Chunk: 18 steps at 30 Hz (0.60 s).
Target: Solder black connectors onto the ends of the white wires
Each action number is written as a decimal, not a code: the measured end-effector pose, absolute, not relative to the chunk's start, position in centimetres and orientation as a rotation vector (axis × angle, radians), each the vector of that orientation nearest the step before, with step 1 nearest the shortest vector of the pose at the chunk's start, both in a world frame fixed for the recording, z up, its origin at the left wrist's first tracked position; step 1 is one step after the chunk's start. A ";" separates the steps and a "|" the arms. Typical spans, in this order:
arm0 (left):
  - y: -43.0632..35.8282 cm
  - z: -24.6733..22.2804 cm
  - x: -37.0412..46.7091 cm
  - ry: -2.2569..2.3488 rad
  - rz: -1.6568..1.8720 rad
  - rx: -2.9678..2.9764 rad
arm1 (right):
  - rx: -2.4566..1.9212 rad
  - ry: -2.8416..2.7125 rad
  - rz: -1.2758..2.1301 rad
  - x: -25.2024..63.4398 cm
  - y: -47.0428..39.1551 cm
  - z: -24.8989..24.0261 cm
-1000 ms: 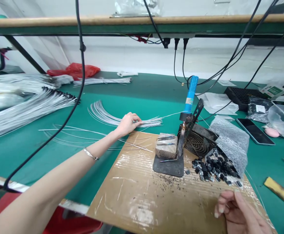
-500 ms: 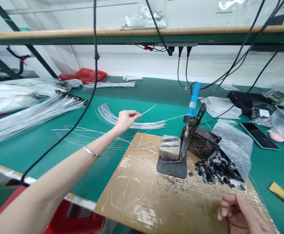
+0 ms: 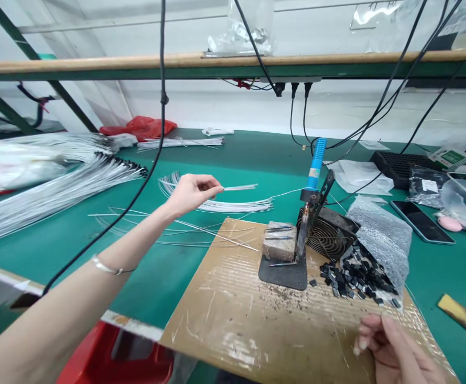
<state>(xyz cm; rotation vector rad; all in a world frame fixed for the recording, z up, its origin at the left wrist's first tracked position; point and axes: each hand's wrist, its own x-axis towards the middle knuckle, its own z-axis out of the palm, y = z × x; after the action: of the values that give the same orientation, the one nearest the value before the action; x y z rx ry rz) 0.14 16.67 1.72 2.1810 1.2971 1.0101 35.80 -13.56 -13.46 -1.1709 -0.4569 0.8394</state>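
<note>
My left hand [image 3: 198, 191] pinches a thin white wire [image 3: 241, 188] whose end points right, above a bundle of white wires [image 3: 243, 206] on the green table. Loose wires [image 3: 200, 228] lie crossed below it, partly over the cardboard. At the lower right my right hand [image 3: 393, 346] is held over the cardboard [image 3: 233, 320], fingers curled and apart, nothing seen in them. Just above that hand is a pile of small black pieces [image 3: 356, 277]. A blue-handled soldering iron [image 3: 316, 162] stands in its holder beside a brownish block [image 3: 279, 248].
A small fan [image 3: 329, 237] sits behind the pile, with bubble wrap [image 3: 380, 229] and a phone [image 3: 423, 221] to the right. Large wire bundles [image 3: 56, 197] lie at the left. A black cable [image 3: 161, 106] hangs down across the left side.
My left hand has moved slightly left, and the wire end in it now lies nearly level instead of slanting up. My right hand has barely moved. The view has shifted a little.
</note>
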 end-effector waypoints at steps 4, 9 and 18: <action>11.5 3.9 -1.4 1.148 0.653 2.235 | -1.240 -0.582 0.718 32.4 -13.3 -11.3; 6.4 2.9 -1.1 1.040 0.426 2.270 | -1.368 -0.746 0.815 26.1 -11.9 -7.5; 17.1 -2.5 1.8 1.401 0.859 2.157 | -1.402 -0.732 0.774 24.6 -11.6 -7.7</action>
<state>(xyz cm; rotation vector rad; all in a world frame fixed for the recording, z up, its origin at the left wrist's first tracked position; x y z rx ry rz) 1.80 17.07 -2.46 2.1574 1.4013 0.8592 24.64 -11.63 -7.73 -1.4024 -0.7321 0.7741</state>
